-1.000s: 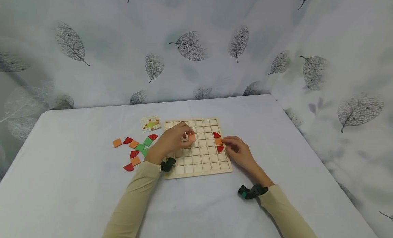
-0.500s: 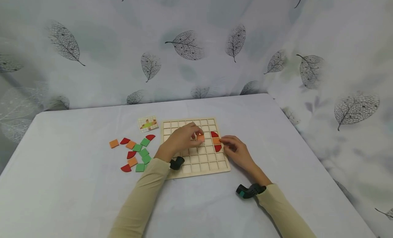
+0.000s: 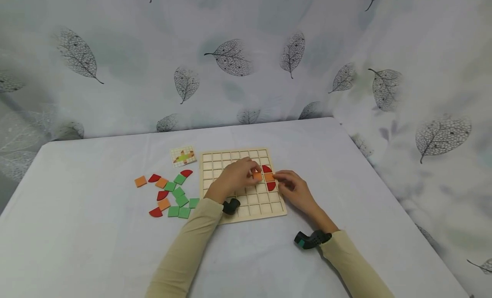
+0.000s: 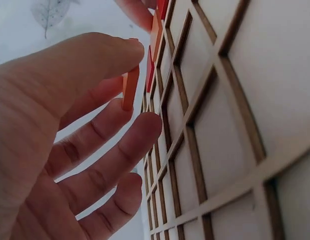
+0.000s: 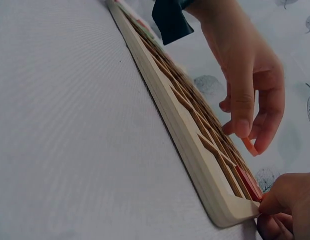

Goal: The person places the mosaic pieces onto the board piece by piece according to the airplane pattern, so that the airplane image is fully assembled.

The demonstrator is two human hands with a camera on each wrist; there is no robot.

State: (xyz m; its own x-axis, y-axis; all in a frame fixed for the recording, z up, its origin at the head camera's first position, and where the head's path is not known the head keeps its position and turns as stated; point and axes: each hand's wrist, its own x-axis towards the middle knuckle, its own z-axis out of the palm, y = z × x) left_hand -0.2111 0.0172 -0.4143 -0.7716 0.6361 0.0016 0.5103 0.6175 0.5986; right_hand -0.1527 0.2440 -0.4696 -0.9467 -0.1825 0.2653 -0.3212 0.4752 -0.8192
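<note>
My left hand (image 3: 235, 176) pinches an orange square tile (image 3: 257, 176) between thumb and fingers over the right part of a wooden grid board (image 3: 265, 209). In the left wrist view that tile (image 4: 129, 89) stands on edge in the pinch, apart from the grid, while the other fingers spread loosely. Near the board's right side sit a placed orange square (image 3: 269, 177) and two red quarter-circle pieces (image 3: 271, 186), one above and one below it. My right hand (image 3: 297, 188) holds the board's right edge by this orange square, thumb and fingers at the rim in the right wrist view.
Left of the board lie loose green squares (image 3: 182, 200), orange squares (image 3: 140, 181) and red quarter-circles (image 3: 155, 212). A small pattern card (image 3: 183, 156) lies beyond them. A white cloth (image 3: 96, 229) covers the table, with a leaf-printed curtain (image 3: 234, 97) behind.
My left hand has carried the orange tile rightward across the board, to just left of the placed orange square. More green squares show where the arm was. My right hand stays put.
</note>
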